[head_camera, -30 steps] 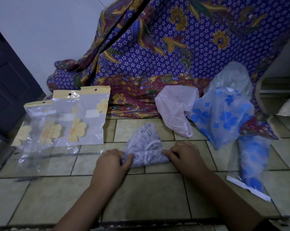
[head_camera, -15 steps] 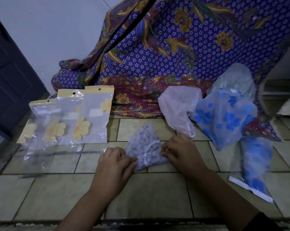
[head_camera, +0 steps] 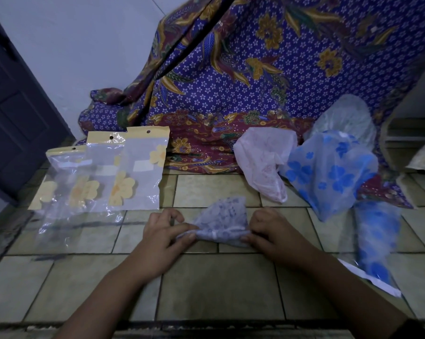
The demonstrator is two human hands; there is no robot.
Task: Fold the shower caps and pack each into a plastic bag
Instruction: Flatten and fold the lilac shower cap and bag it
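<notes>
A pale lilac patterned shower cap (head_camera: 222,220) lies folded into a small wedge on the tiled floor, its elastic edge toward me. My left hand (head_camera: 163,237) pinches its left end and my right hand (head_camera: 271,232) pinches its right end. Three clear plastic bags (head_camera: 101,177) with yellow flower cards lie overlapped at the left. A pink-white cap (head_camera: 264,162), a blue-flowered cap (head_camera: 328,172) and a clear cap (head_camera: 345,118) sit loose at the right. One blue-flowered cap inside a clear bag (head_camera: 375,241) lies at the far right.
A purple batik cloth (head_camera: 243,77) drapes over something behind the caps and spills onto the floor. A dark door (head_camera: 16,113) stands at the left beside a white wall. A grate edge (head_camera: 206,329) runs along the bottom.
The lilac cap has been folded narrower, its near edge now gathered between both hands. My hands have shifted to grip its two ends.
</notes>
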